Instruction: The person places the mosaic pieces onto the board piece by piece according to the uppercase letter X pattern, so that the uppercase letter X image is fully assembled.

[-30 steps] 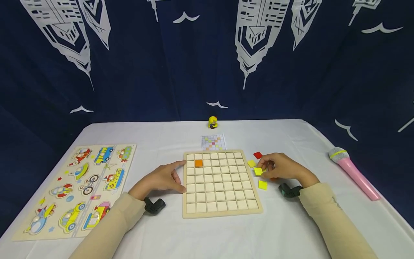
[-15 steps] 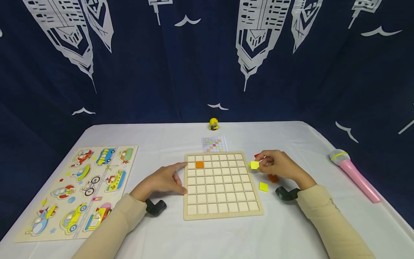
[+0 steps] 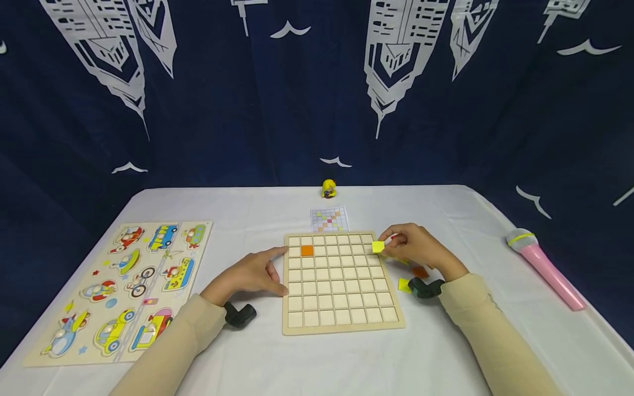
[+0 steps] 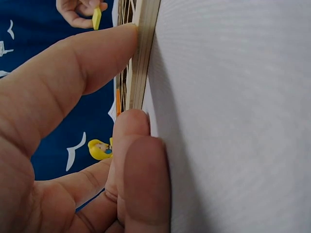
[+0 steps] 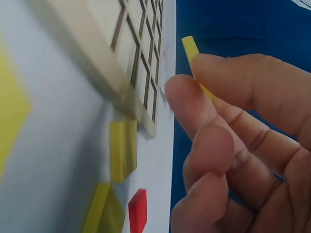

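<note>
A wooden grid board (image 3: 343, 330) lies mid-table, with one orange tile (image 3: 307, 251) in its second row from the top. My left hand (image 3: 250, 273) touches the board's left edge, thumb and index finger spread apart. Between the thumb and index finger of my right hand (image 3: 416, 245), a yellow square tile (image 3: 378, 247) is pinched above the board's upper right corner. In the right wrist view the held tile (image 5: 190, 48) is seen edge-on, off the board. Under and beside that hand lie loose tiles: a yellow one (image 3: 403, 285), an orange one (image 3: 420, 272) and a red one (image 5: 138, 211).
Behind the board lies a small card (image 3: 329, 220) printed with a coloured grid. A yellow figurine (image 3: 329, 188) stands at the table's back edge. To the left is a vehicle picture puzzle (image 3: 116, 316); a pink microphone (image 3: 550, 275) lies at the right.
My right hand has lifted the yellow tile from among the loose tiles and carried it left to the board's upper right corner. The left hand stays at the board's edge.
</note>
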The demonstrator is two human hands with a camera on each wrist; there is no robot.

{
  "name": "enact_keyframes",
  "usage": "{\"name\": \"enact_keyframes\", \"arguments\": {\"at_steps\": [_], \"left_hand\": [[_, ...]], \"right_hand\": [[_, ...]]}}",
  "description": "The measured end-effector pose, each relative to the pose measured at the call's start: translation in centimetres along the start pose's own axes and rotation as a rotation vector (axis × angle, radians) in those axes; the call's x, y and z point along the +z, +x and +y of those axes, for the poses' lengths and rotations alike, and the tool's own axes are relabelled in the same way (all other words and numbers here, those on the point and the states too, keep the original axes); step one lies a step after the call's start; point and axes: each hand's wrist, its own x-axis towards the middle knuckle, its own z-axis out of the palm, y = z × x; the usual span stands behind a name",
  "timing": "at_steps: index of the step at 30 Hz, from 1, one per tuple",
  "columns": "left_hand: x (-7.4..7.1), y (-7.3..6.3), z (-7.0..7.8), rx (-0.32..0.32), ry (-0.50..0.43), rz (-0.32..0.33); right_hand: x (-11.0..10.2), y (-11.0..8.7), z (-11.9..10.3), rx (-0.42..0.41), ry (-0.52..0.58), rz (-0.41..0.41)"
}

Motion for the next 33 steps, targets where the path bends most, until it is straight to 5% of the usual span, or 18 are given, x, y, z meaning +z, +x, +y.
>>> {"name": "enact_keyframes", "arguments": {"at_steps": [18,33], "left_hand": [[0.0,0.0,0.0,0.000,0.009,0.000],[-0.1,0.3,-0.2,0.006,0.025,-0.004]], "right_hand": [[1.6,3.8,-1.0,0.026,-0.022,-0.091],[2.3,4.4,-1.3,0.039,-0.064,-0.112]]}}
